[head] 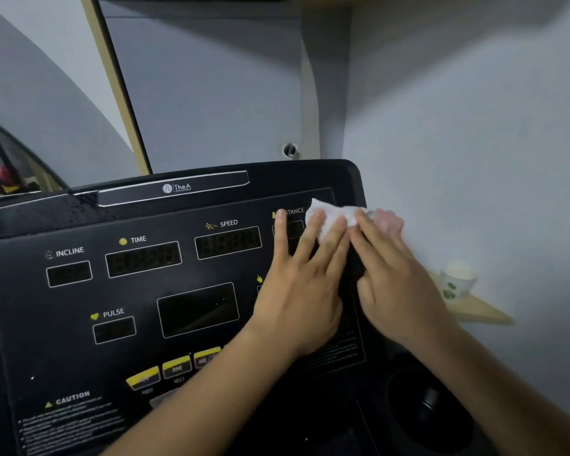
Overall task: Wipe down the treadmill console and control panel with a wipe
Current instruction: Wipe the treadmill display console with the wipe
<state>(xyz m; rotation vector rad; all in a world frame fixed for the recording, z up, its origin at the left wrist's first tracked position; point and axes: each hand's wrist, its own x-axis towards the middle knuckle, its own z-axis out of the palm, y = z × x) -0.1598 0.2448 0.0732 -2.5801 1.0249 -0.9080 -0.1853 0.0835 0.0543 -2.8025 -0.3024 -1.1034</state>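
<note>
The black treadmill console [178, 291] fills the lower left, with dark displays labelled INCLINE, TIME, SPEED, PULSE and a partly covered DISTANCE. A crumpled white wipe [334, 217] lies on the console's upper right corner. My left hand [305, 287] rests flat on the panel, its fingers spread and its fingertips pressing the wipe's left part. My right hand [392, 278] lies along the console's right edge, its fingers on the wipe's right part. A pinkish patch shows just past the right fingertips; I cannot tell what it is.
Yellow buttons [175, 368] sit in a row below the displays, with a CAUTION label [71, 398] at lower left. A round cup holder [428, 406] is sunk at the console's right. A white cup [456, 281] stands on a small wooden shelf [477, 311] on the wall, right of the console.
</note>
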